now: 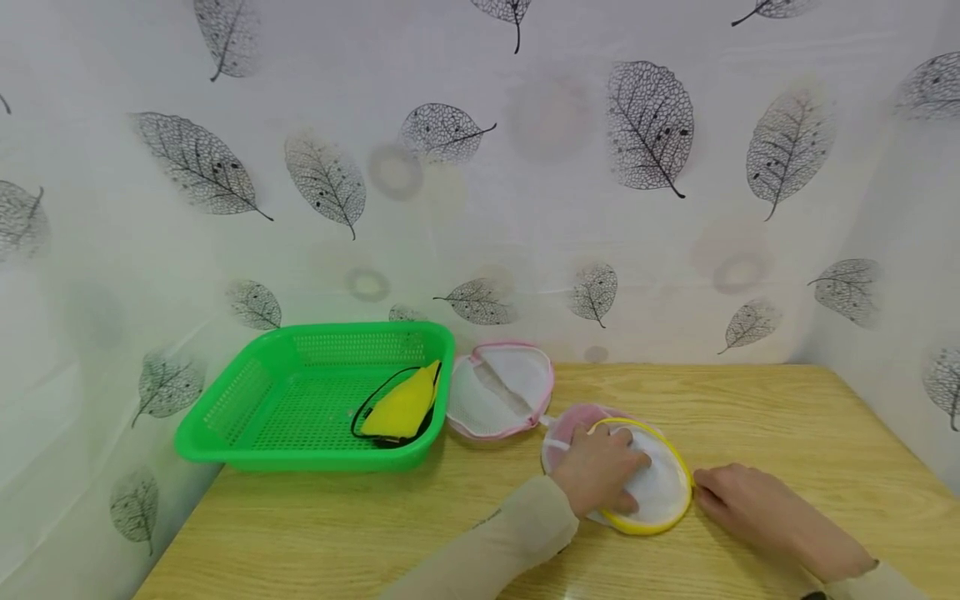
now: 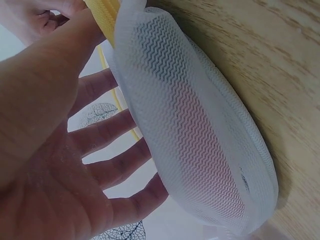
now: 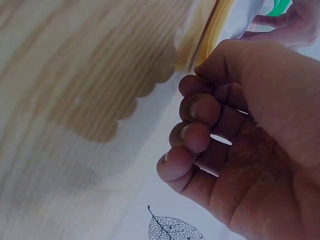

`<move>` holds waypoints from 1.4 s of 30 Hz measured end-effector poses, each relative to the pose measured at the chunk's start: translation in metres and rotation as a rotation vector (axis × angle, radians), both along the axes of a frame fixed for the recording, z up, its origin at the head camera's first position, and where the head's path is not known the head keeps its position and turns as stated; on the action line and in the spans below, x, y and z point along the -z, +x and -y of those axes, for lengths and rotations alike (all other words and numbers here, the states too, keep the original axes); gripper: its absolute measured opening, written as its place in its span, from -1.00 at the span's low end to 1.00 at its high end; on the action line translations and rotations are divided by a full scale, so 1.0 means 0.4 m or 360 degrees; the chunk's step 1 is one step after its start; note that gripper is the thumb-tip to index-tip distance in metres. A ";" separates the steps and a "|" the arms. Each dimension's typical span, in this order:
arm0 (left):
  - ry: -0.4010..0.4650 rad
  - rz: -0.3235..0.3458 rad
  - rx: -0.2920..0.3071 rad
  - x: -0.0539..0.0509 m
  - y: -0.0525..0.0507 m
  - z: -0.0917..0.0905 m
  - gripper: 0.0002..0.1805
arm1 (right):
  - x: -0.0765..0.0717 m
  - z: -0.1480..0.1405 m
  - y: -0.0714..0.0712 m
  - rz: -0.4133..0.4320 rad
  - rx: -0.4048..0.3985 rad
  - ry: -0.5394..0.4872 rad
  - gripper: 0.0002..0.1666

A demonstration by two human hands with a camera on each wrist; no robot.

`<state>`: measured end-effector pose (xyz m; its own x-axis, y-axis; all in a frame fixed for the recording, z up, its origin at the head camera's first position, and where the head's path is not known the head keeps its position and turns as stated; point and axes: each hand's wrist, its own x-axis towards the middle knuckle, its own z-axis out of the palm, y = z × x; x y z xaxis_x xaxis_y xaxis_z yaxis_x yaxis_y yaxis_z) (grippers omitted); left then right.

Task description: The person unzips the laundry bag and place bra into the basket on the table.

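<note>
A round white mesh laundry bag [image 1: 663, 479] with yellow trim lies on the wooden table. Pink and dark patches show through its mesh [image 2: 200, 150]. My left hand [image 1: 602, 468] rests on the bag with fingers spread; in the left wrist view those fingers look nearly straight against its side. At the bag's right edge, my right hand [image 1: 757, 508] pinches the yellow trim between thumb and forefinger, its other fingers curled. The right wrist view shows a yellow zipper edge [image 3: 215, 30] at that pinch; whether a zipper pull is held is hidden.
A green plastic basket [image 1: 225, 450] stands on the left, with a yellow item with black cord [image 1: 405, 407] inside at its right end. Beside it lies a white mesh bag with pink trim [image 1: 502, 392]. A leaf-printed curtain [image 1: 480, 233] hangs behind the table [image 1: 750, 400].
</note>
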<state>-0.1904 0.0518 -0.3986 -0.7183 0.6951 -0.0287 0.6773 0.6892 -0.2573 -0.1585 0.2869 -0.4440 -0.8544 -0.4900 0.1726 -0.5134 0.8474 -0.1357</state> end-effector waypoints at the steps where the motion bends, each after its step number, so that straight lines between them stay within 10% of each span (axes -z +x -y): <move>1: 0.0000 -0.0002 0.0001 0.001 0.000 0.000 -0.40 | 0.001 0.001 0.001 -0.0011 -0.0003 -0.0003 -0.58; 42: 0.0017 0.0024 -0.0001 -0.001 0.000 -0.001 -0.41 | -0.006 0.000 0.011 0.0115 -0.0035 -0.0025 -0.58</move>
